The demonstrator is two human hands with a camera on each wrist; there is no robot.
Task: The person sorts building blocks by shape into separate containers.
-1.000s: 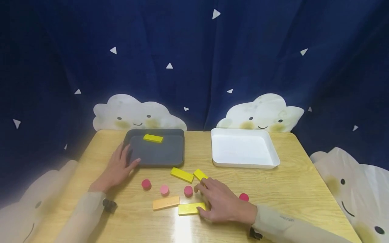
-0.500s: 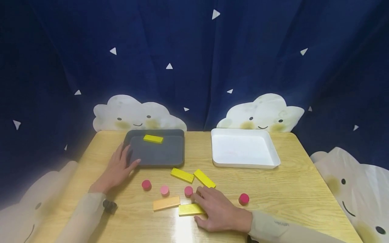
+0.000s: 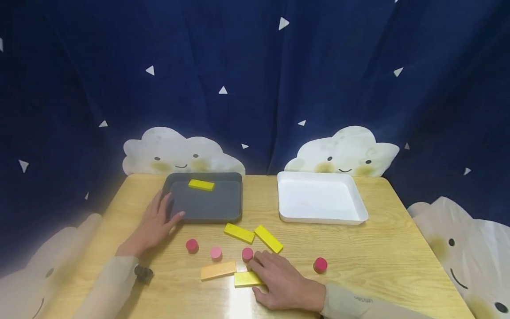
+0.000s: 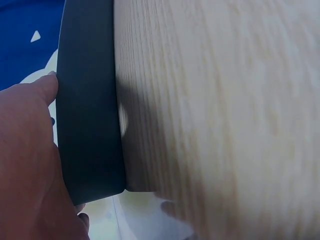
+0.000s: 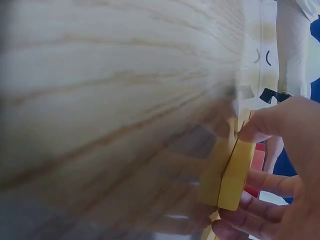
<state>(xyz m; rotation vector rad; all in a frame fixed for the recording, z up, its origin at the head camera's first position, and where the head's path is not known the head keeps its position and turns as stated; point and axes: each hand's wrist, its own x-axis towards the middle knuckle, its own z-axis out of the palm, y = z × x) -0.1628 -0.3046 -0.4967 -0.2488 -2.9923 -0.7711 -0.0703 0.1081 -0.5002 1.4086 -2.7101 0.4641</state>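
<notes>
My right hand [image 3: 280, 282] is low over the table, thumb on the near side and fingers on the far side of a flat yellow block [image 3: 246, 279]. In the right wrist view the fingers and thumb pinch this yellow block [image 5: 236, 175], which lies flat on the wood. The palm hides its right end from above. A pink cylinder [image 3: 247, 254] stands right at my fingertips. My left hand [image 3: 150, 227] rests at the left front corner of a dark grey tray [image 3: 209, 208], fingers extended. The left wrist view shows its thumb at the top of the tray wall [image 4: 89, 110].
A yellow block [image 3: 201, 184] lies inside the grey tray. A white tray [image 3: 314, 220] stands at the right. Between trays and hands lie two yellow blocks, one slanted [image 3: 268, 239]. An orange block [image 3: 218, 270] and red and pink cylinders [image 3: 192, 246] are scattered around.
My right hand has moved toward the front and left, from beside the slanted yellow block to the front yellow block, now between thumb and fingers. The left hand stays at the grey tray.
</notes>
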